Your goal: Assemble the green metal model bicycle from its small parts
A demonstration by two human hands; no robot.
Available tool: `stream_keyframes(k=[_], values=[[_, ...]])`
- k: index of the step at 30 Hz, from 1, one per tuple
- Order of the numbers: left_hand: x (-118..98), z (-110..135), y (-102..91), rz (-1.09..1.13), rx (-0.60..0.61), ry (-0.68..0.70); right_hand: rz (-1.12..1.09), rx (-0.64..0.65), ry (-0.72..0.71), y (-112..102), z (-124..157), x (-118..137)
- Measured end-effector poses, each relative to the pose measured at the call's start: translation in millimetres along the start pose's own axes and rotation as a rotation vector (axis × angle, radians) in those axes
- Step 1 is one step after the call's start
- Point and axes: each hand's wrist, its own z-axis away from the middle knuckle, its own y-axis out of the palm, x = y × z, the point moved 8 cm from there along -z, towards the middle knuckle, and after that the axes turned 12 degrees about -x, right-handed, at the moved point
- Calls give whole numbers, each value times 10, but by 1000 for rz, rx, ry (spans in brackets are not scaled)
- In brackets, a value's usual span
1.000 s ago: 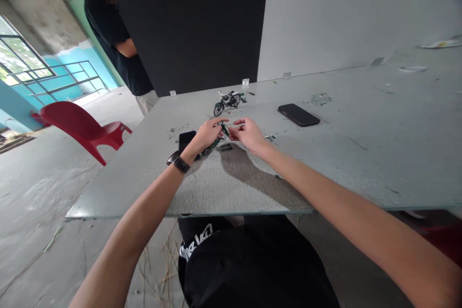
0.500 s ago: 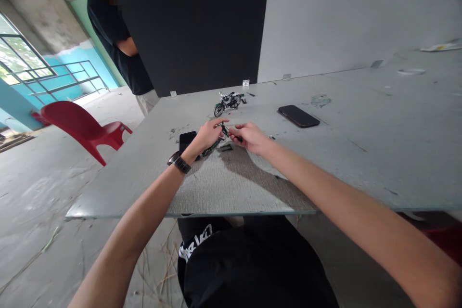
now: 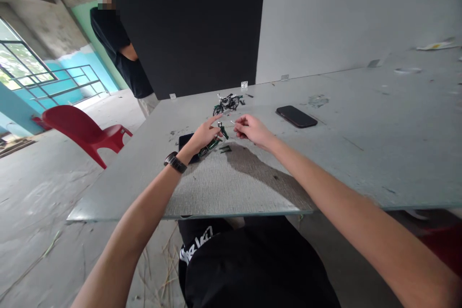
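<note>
My left hand [image 3: 205,135] grips a green and silver part of a toy bike [image 3: 224,131], its index finger stretched out above. Just below that hand, a dark wheel and green frame piece [image 3: 208,147] show beside a black phone-like slab [image 3: 186,141], which my wrist partly covers. To the right, my right hand [image 3: 250,130] is closed in a pinch on a thin pale rod [image 3: 232,122]; its kind is too small to tell. A small dark green piece [image 3: 225,149] lies on the table between the hands. Farther back stands an assembled-looking toy bike [image 3: 227,103].
A dark phone [image 3: 296,116] lies right of my hands on the grey table [image 3: 361,154]. Small dark bits [image 3: 242,102] lie by the standing toy bike. Black and white panels [image 3: 195,29] rise behind. A person [image 3: 119,53] stands left, beyond a red chair [image 3: 79,127].
My right hand has drawn slightly away from the part in my left hand and turned, so the thin pale rod now shows at its fingertips. The left hand has moved slightly left.
</note>
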Motion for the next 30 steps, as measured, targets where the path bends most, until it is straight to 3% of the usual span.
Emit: stream_keyframes(k=[3, 8, 12, 18, 24, 27, 30], values=[[-61, 43, -38, 183, 20, -48, 119, -79, -25, -125, -61, -64], [-132, 121, 36, 373, 159, -59, 108, 73, 62, -57, 6, -171], [-112, 108, 28, 437, 128, -83, 139, 49, -37, -57, 62, -37], [-101, 104, 24, 407, 116, -161, 311, -5, -243, -77, 26, 115], [-57, 71, -78, 375, 38, -194, 648, -80, -304, -288, -109, 78], [1, 42, -128, 329, 10, -197, 881, -41, -309, -355, -172, -24], [55, 8, -164, 240, -7, -171, 947, -19, -349, -371, -215, -84]])
